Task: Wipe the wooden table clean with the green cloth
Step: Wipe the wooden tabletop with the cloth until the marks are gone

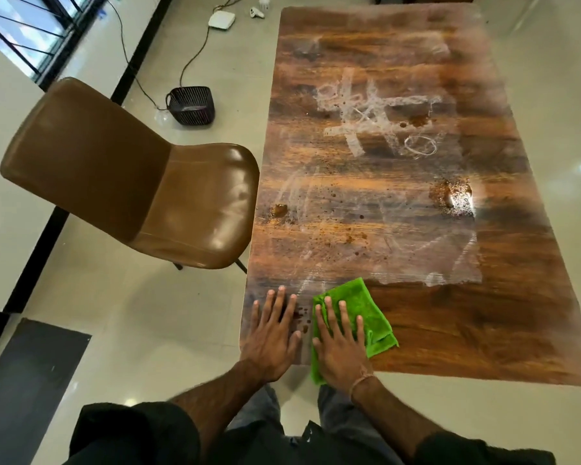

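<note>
Cloth (366, 307), green and folded, is pressed flat on the near left corner of the table (483, 330) by the right hand (341, 347), whose fingers are laid straight and spread over it. One end of the cloth is seen past the near edge. The left hand (272, 344) is laid just beside it, palm down on bare wood, fingers straight, nothing held. Small brown drops (301, 317) are seen between the hands. Farther up, white chalk marks (366, 112) are spread across the middle, with a wet brown spill (455, 198) toward the right edge and a smaller stain (279, 209) near the left edge. A brown chair (131, 182) is set close beside the table's left side. A dark basket (190, 105) and a white box (221, 20) are seen on the floor beyond.
</note>
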